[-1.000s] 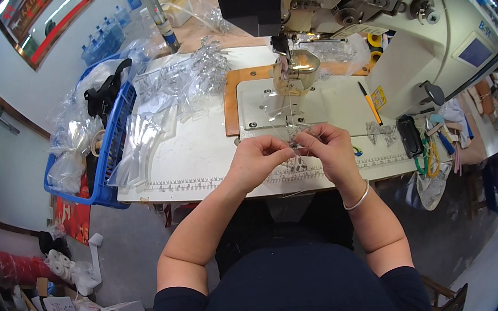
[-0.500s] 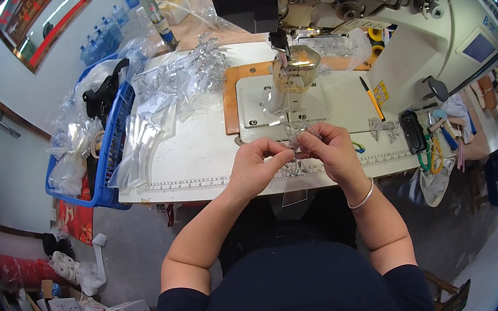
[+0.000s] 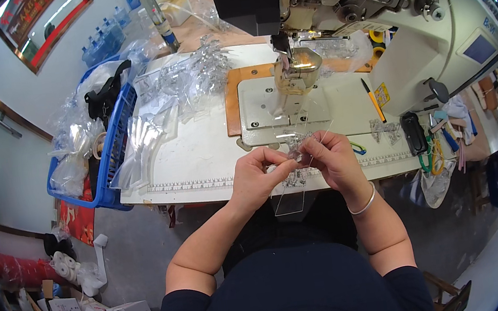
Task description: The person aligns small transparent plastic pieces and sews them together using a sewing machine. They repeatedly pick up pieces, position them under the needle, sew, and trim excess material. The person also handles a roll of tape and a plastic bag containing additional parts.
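Note:
Both hands meet in front of the sewing machine (image 3: 297, 69), close to the table's near edge. My left hand (image 3: 256, 176) pinches a clear plastic piece (image 3: 290, 202) between thumb and fingertips. Opposite it, my right hand (image 3: 338, 160) is closed on the same piece, thumb against the fingers. Thin see-through flaps stick out above and below the hands, the lower one hanging past the table edge. Small silvery patterned bits show around the fingertips; what they are is too small to tell. The machine's needle area stands just beyond, apart from the hands.
At left, a blue basket (image 3: 113, 150) holds plastic and a black strap. Clear sheets (image 3: 142, 147) and a silvery plastic heap (image 3: 195, 69) lie on the table. A ruler strip (image 3: 203, 184) runs along its front. To the right are an orange pen (image 3: 373, 101) and scissors (image 3: 435, 154).
Both hands have drawn slightly nearer to me and away from the machine, still pinching. More of the clear plastic now shows above and below them.

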